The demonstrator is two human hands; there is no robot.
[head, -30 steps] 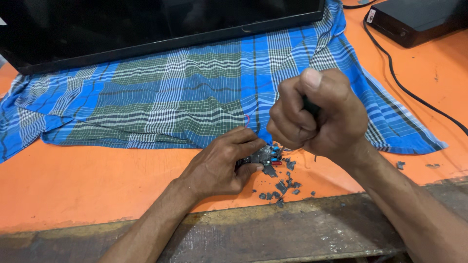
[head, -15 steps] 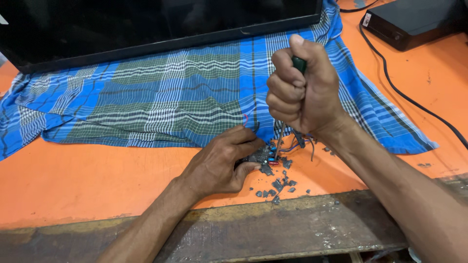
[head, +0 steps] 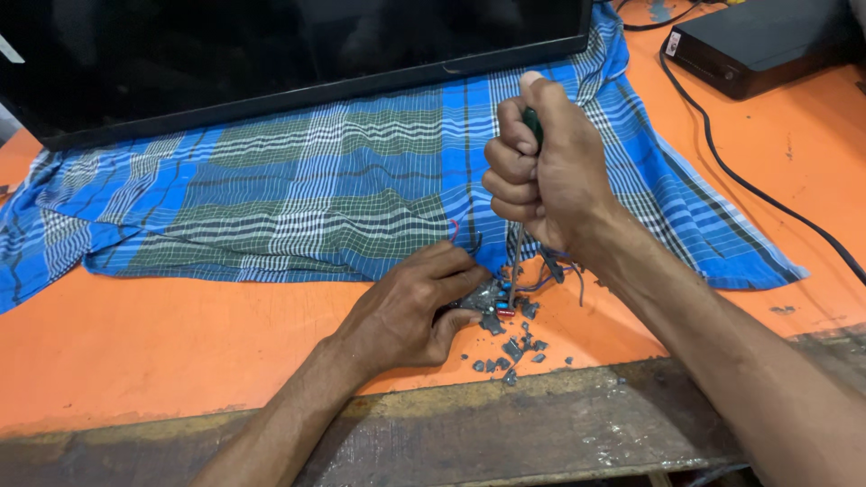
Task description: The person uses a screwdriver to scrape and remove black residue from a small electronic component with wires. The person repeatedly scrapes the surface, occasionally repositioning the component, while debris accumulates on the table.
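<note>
Two hands work here: our left hand (head: 410,311) pins the small grey part (head: 483,298) on the table (head: 135,334), so our right hand (head: 546,171), its grip pressed around the screwdriver (head: 517,261), stabs down from 12 o'clock.

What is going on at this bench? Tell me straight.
A person is working on a small grey part at the front of an orange table. The left hand pins the part down, while the right hand grips a green-handled screwdriver upright in a fist, tip down on the part. Grey broken bits lie scattered beside it. A blue checked cloth lies under a dark screen behind.
</note>
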